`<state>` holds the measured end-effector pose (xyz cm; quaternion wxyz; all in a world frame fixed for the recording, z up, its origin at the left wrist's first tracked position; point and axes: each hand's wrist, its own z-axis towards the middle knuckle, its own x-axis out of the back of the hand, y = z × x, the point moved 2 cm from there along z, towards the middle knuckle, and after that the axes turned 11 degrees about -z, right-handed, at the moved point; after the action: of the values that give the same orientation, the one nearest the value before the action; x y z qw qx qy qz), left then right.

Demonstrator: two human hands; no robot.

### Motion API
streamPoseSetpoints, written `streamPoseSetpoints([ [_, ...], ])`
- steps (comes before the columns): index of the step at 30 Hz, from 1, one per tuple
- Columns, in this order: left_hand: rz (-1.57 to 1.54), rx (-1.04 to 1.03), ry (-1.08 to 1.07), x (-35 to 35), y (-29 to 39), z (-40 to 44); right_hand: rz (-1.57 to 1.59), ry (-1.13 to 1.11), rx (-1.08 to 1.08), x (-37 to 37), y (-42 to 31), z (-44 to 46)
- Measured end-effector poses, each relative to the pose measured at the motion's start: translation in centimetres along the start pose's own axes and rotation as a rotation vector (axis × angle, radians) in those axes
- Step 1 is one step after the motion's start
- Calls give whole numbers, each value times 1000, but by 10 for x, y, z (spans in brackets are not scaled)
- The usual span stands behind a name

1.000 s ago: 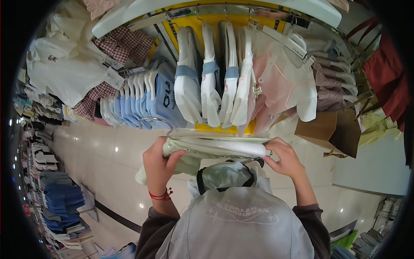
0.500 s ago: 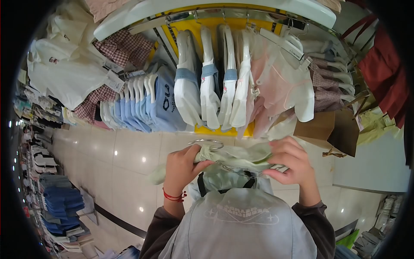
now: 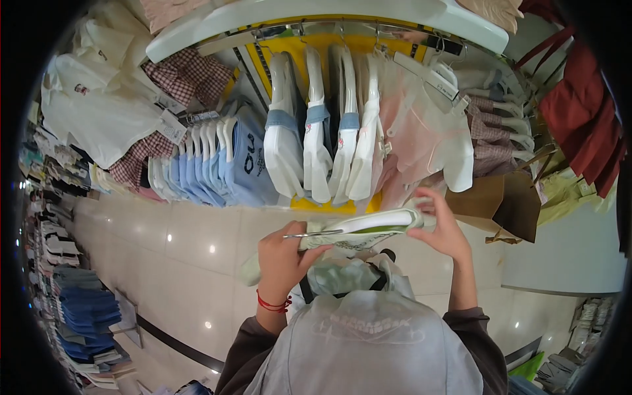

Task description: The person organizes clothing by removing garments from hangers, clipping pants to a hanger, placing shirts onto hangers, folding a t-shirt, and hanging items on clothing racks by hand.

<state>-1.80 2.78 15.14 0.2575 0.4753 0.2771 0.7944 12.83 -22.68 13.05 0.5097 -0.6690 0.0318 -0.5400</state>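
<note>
A pale green garment [image 3: 359,238] on a white hanger [image 3: 382,220] is held level in front of my chest. My left hand [image 3: 282,258], with a red string bracelet at the wrist, is closed round the garment's left end, beside the hanger's metal hook [image 3: 315,234]. My right hand [image 3: 442,227] pinches the garment's right end between thumb and fingers. The white hanger arm shows inside the open collar. A loose part of the garment hangs out to the left of my left hand.
White tops with blue collars [image 3: 283,148] hang on a curved rail [image 3: 326,25] ahead. Blue shirts [image 3: 247,161] hang left, sheer pink dresses [image 3: 421,131] right. A brown paper bag [image 3: 480,204] hangs at the right. Folded jeans [image 3: 89,309] lie lower left.
The garment has turned, its collar now showing the white hanger arm again. My left hand has moved right since the earliest frame, and my right fingers have lifted and spread at the garment's right end.
</note>
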Motion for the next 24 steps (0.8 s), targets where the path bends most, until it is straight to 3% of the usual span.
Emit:
streamPoseSetpoints([
  [2,4,2,44,2,1,1,110,-115,-62,-10,12,-9],
  [5,-6,-22,59,1,1,1,197,-81,-25,-26,11,-8],
  [8,-3,-8,21,2,-1,1,17,-27,6,-26,10,-4],
  [11,-6,-2,-39,2,0,5,-285,-10,198,-22,-9,0],
  [14,-1,-86,-172,-12,8,10,-379,-101,309,-35,-23,5],
  [17,-57,-89,-271,-37,17,9,-273,-255,209,-47,-50,7],
  [24,-41,-59,-268,-36,-6,-1,-168,-183,166,-27,-48,5],
])
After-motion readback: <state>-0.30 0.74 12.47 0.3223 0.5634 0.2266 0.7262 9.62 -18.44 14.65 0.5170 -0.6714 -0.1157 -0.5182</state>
